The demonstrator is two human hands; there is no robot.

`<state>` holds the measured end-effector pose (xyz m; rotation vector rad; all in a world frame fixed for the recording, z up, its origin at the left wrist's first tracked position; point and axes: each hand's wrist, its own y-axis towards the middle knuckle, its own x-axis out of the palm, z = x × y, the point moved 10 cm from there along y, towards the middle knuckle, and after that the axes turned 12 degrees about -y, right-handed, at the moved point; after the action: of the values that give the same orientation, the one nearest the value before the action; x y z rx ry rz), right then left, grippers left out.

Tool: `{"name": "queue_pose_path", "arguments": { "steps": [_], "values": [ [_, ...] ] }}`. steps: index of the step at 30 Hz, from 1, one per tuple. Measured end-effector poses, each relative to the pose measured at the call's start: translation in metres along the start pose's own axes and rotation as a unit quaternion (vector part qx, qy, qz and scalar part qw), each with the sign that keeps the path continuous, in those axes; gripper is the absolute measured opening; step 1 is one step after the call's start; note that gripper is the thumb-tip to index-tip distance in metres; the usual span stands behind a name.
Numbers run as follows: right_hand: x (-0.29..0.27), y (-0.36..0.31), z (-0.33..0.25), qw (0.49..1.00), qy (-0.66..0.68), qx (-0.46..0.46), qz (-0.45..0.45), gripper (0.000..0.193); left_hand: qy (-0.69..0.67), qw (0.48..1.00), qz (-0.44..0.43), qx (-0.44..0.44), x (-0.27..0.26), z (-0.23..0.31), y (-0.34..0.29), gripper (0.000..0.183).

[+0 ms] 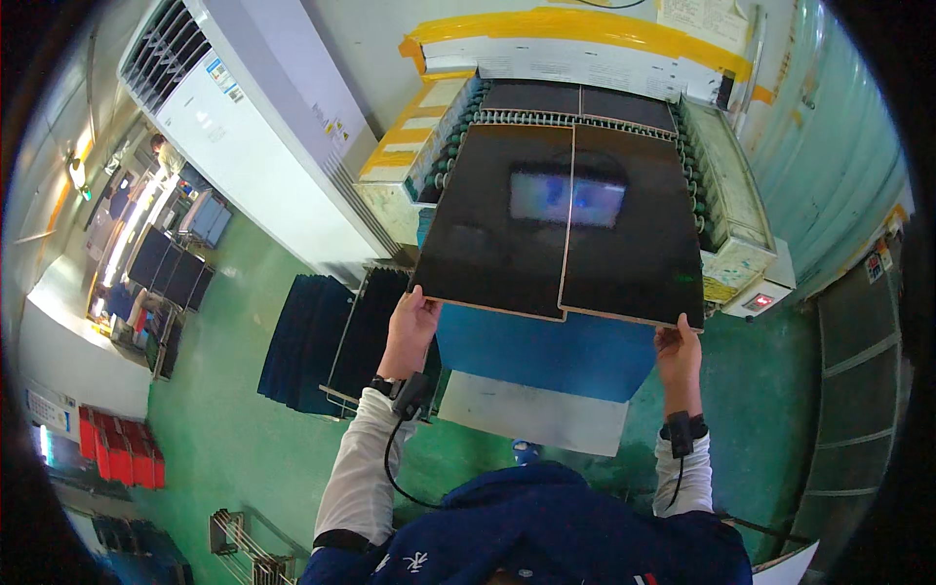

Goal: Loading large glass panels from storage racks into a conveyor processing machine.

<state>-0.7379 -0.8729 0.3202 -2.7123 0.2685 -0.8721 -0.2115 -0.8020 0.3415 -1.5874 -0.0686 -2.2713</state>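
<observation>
Two large dark flat panels with thin pale edges lie side by side on the roller conveyor, the left panel [492, 229] and the right panel [639, 258]. My left hand [414, 327] grips the near left corner of the left panel, thumb on top and fingers underneath. At the near right corner of the right panel, my right hand [678, 346] holds on in the same way. The near ends of both panels stick out past the rollers toward me. A glossy reflection shows across them. More dark panels [531, 96] lie farther in on the rollers.
The conveyor's side rail [731, 195] and a small control box [759, 298] stand at the right. Left of me, a rack [366, 331] holds upright dark panels. Behind it rises a tall white air conditioner [263, 136]. Red bins [122, 448] sit far left; people work beyond.
</observation>
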Motion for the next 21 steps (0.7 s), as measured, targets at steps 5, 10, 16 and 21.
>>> {"name": "queue_pose_path", "arguments": {
  "steps": [5,10,16,21],
  "values": [
    [0.001,0.015,-0.01,0.999,-0.033,-0.003,0.009,0.014,0.02,1.0,0.007,0.014,0.005,0.001,0.012,0.011],
    [0.005,0.027,-0.017,0.999,-0.044,0.004,0.012,0.015,0.003,1.0,-0.018,0.006,0.012,-0.003,0.025,0.011],
    [0.01,0.034,-0.023,0.998,-0.066,0.013,0.016,0.016,0.022,1.0,0.006,0.012,0.014,0.0,0.045,0.008],
    [0.013,0.043,-0.027,0.997,-0.076,0.003,-0.008,0.017,0.03,0.999,-0.01,-0.006,0.015,-0.003,0.061,0.013]
  ]
}}
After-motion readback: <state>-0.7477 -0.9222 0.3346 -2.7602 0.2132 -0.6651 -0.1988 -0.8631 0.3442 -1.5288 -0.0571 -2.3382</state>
